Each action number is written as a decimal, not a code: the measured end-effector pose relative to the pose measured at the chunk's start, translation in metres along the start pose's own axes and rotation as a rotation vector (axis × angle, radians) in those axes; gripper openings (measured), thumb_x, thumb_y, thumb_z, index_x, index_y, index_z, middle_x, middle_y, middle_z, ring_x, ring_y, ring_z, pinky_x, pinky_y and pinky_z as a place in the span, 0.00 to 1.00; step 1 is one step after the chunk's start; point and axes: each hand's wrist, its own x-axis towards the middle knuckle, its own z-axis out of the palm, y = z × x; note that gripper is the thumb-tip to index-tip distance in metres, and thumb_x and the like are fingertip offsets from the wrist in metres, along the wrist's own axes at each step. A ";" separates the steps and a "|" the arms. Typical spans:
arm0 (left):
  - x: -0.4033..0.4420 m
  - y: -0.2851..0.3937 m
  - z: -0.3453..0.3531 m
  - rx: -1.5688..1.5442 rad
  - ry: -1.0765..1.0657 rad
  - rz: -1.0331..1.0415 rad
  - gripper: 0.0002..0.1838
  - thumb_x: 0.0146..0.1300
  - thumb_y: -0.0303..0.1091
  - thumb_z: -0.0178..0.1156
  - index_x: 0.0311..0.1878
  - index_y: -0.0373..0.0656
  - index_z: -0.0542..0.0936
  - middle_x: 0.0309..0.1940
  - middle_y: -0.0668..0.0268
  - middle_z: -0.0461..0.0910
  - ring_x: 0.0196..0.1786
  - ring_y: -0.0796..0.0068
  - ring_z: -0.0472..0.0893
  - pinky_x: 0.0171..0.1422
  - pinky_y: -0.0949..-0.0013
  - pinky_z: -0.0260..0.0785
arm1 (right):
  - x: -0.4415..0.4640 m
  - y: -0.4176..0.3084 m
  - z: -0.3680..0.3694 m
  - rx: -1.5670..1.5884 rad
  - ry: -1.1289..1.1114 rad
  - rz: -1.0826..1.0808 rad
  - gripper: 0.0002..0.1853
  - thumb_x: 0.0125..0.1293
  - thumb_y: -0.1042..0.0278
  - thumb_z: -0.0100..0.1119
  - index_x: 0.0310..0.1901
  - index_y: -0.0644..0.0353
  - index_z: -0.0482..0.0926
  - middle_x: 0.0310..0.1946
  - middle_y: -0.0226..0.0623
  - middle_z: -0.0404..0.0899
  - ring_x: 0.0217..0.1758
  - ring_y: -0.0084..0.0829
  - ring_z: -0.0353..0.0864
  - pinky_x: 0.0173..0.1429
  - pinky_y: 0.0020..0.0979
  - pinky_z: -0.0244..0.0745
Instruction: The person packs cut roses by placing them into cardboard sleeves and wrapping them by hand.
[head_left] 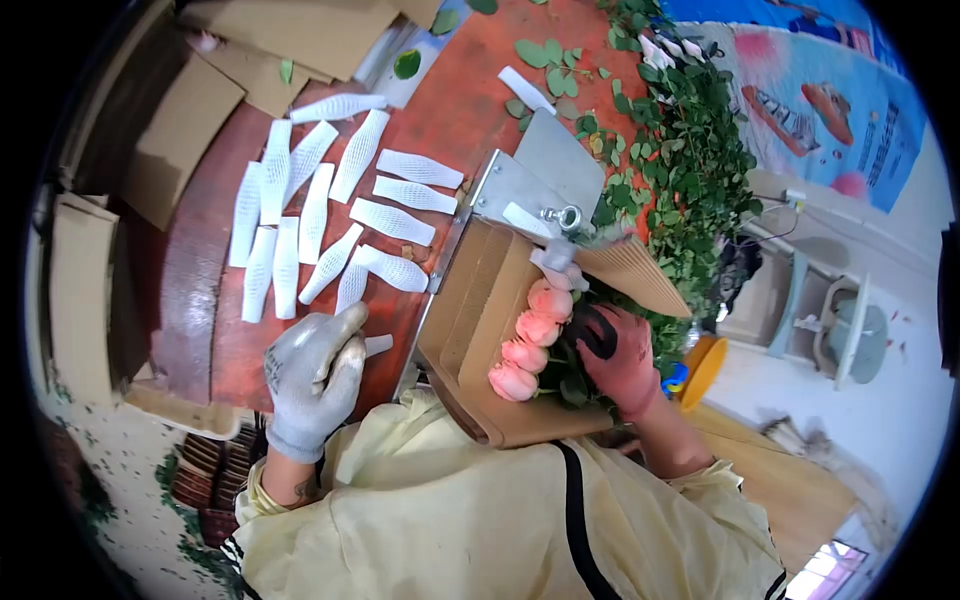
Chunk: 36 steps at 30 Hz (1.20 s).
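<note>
My left hand (315, 375), in a pale grey glove, is above the red table with its fingers curled and pressed together. A white foam net sleeve (378, 345) shows beside its fingers; I cannot tell whether the hand grips it. More white net sleeves (312, 215) lie spread beyond that hand. My right hand (618, 355), in a red and black glove, closes around leafy rose stems just right of the blooms. Several pink roses (525, 345) lie in a row on brown corrugated cardboard (465, 320). The topmost bloom has a whitish cover (558, 265).
A metal bracket (515, 195) with a ring bolt stands at the cardboard's far end. Cut greenery (690, 150) piles along the table's right edge. Flattened cardboard (290, 35) lies at the far left. Stacked brown baskets (205, 475) stand below, and a yellow tub (705, 372) at right.
</note>
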 end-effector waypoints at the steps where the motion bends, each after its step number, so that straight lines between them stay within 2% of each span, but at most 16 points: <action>1: -0.001 -0.009 0.000 -0.035 0.007 -0.024 0.14 0.52 0.21 0.57 0.44 0.33 0.79 0.23 0.59 0.77 0.24 0.65 0.77 0.31 0.66 0.69 | 0.003 -0.003 0.001 -0.034 -0.025 0.009 0.21 0.45 0.71 0.66 0.46 0.58 0.77 0.44 0.41 0.77 0.48 0.44 0.75 0.53 0.41 0.66; 3: -0.004 -0.027 -0.001 -0.048 -0.031 0.013 0.16 0.55 0.23 0.53 0.48 0.32 0.78 0.26 0.60 0.77 0.27 0.71 0.75 0.33 0.70 0.68 | 0.009 -0.005 0.003 -0.085 0.099 -0.173 0.17 0.45 0.70 0.66 0.41 0.60 0.77 0.37 0.42 0.79 0.39 0.46 0.79 0.43 0.39 0.74; 10: 0.006 -0.034 -0.007 -0.023 -0.013 0.053 0.16 0.52 0.22 0.54 0.46 0.32 0.78 0.20 0.62 0.75 0.22 0.69 0.73 0.28 0.67 0.65 | -0.001 -0.007 0.001 -0.148 0.010 0.016 0.23 0.45 0.71 0.66 0.47 0.60 0.76 0.46 0.43 0.77 0.49 0.46 0.76 0.54 0.39 0.68; 14: 0.026 -0.009 0.000 -0.086 -0.043 0.125 0.17 0.46 0.17 0.57 0.43 0.33 0.79 0.19 0.62 0.73 0.20 0.68 0.73 0.22 0.68 0.63 | -0.004 -0.002 -0.007 -0.035 -0.030 -0.040 0.24 0.45 0.72 0.66 0.48 0.60 0.76 0.47 0.44 0.77 0.50 0.45 0.76 0.56 0.40 0.67; 15: 0.042 0.009 0.009 -0.118 -0.075 0.186 0.15 0.46 0.17 0.58 0.41 0.34 0.80 0.19 0.61 0.72 0.20 0.68 0.73 0.22 0.68 0.63 | -0.018 0.012 0.006 0.047 0.187 0.022 0.23 0.44 0.73 0.66 0.47 0.60 0.77 0.45 0.44 0.78 0.48 0.45 0.77 0.54 0.39 0.68; 16: 0.044 0.020 0.013 -0.122 -0.086 0.148 0.14 0.45 0.22 0.62 0.40 0.36 0.80 0.19 0.61 0.74 0.19 0.65 0.73 0.24 0.65 0.65 | -0.023 0.019 0.011 0.125 0.395 0.086 0.23 0.44 0.74 0.66 0.46 0.60 0.77 0.43 0.44 0.79 0.46 0.45 0.78 0.53 0.39 0.70; 19: 0.055 0.048 0.035 -0.097 -0.148 0.092 0.13 0.46 0.28 0.65 0.38 0.38 0.81 0.21 0.60 0.75 0.21 0.62 0.75 0.27 0.63 0.67 | -0.018 0.017 0.008 -0.009 0.386 -0.058 0.26 0.43 0.74 0.68 0.49 0.60 0.76 0.44 0.42 0.78 0.49 0.43 0.76 0.56 0.39 0.64; 20: 0.059 0.050 0.046 -0.110 -0.179 0.019 0.12 0.48 0.30 0.65 0.38 0.39 0.81 0.22 0.59 0.76 0.23 0.62 0.76 0.29 0.63 0.68 | -0.012 0.013 0.001 -0.047 0.285 -0.017 0.24 0.45 0.70 0.68 0.49 0.57 0.77 0.43 0.39 0.79 0.46 0.42 0.77 0.53 0.39 0.65; 21: 0.070 0.052 0.066 -0.033 -0.252 -0.047 0.11 0.54 0.34 0.61 0.37 0.39 0.80 0.25 0.58 0.78 0.27 0.60 0.78 0.34 0.63 0.69 | -0.010 0.016 0.007 0.005 0.348 -0.003 0.24 0.45 0.70 0.68 0.49 0.57 0.77 0.43 0.39 0.79 0.46 0.42 0.77 0.53 0.39 0.65; 23: 0.076 0.052 0.081 -0.060 -0.314 -0.082 0.12 0.56 0.39 0.59 0.37 0.39 0.80 0.26 0.57 0.79 0.30 0.59 0.79 0.36 0.61 0.68 | 0.006 0.013 0.017 -0.042 0.366 -0.102 0.23 0.47 0.68 0.68 0.48 0.55 0.78 0.41 0.36 0.79 0.44 0.40 0.78 0.51 0.39 0.65; 25: 0.088 0.060 0.093 0.082 -0.465 -0.246 0.14 0.55 0.41 0.61 0.35 0.39 0.81 0.25 0.57 0.78 0.30 0.59 0.79 0.35 0.61 0.68 | 0.010 0.014 0.029 -0.090 0.471 -0.012 0.20 0.47 0.68 0.67 0.45 0.54 0.78 0.39 0.34 0.79 0.40 0.40 0.78 0.47 0.39 0.68; 27: 0.095 0.070 0.093 0.213 -0.499 -0.251 0.14 0.54 0.43 0.62 0.32 0.40 0.81 0.24 0.56 0.78 0.29 0.60 0.79 0.34 0.61 0.68 | 0.017 0.011 0.027 0.021 0.472 -0.137 0.17 0.48 0.66 0.66 0.43 0.54 0.78 0.37 0.34 0.79 0.36 0.39 0.79 0.41 0.39 0.71; 28: 0.093 0.071 0.099 0.199 -0.473 -0.249 0.14 0.54 0.43 0.62 0.32 0.40 0.80 0.24 0.56 0.78 0.29 0.61 0.79 0.34 0.62 0.68 | 0.015 0.012 0.030 -0.075 0.515 -0.131 0.16 0.50 0.64 0.64 0.42 0.54 0.78 0.36 0.35 0.78 0.33 0.40 0.79 0.36 0.39 0.72; 32: 0.084 0.056 0.115 0.106 -0.373 -0.251 0.14 0.55 0.41 0.62 0.31 0.38 0.79 0.22 0.57 0.78 0.25 0.67 0.76 0.32 0.64 0.67 | 0.020 0.011 0.027 -0.130 0.364 -0.094 0.18 0.54 0.60 0.58 0.46 0.54 0.76 0.38 0.35 0.78 0.35 0.38 0.80 0.37 0.38 0.73; 35: 0.091 0.052 0.120 0.069 -0.374 -0.143 0.12 0.58 0.37 0.60 0.30 0.36 0.78 0.18 0.63 0.76 0.21 0.75 0.71 0.28 0.68 0.65 | 0.021 0.017 0.031 -0.127 0.409 -0.132 0.16 0.51 0.65 0.56 0.43 0.58 0.74 0.38 0.36 0.77 0.34 0.37 0.80 0.34 0.37 0.76; 36: 0.086 0.047 0.121 0.014 -0.285 -0.156 0.11 0.59 0.35 0.59 0.30 0.36 0.78 0.17 0.66 0.74 0.21 0.77 0.69 0.28 0.69 0.64 | 0.020 0.020 0.033 -0.116 0.453 -0.179 0.16 0.50 0.66 0.54 0.42 0.62 0.74 0.36 0.40 0.78 0.32 0.38 0.81 0.34 0.37 0.76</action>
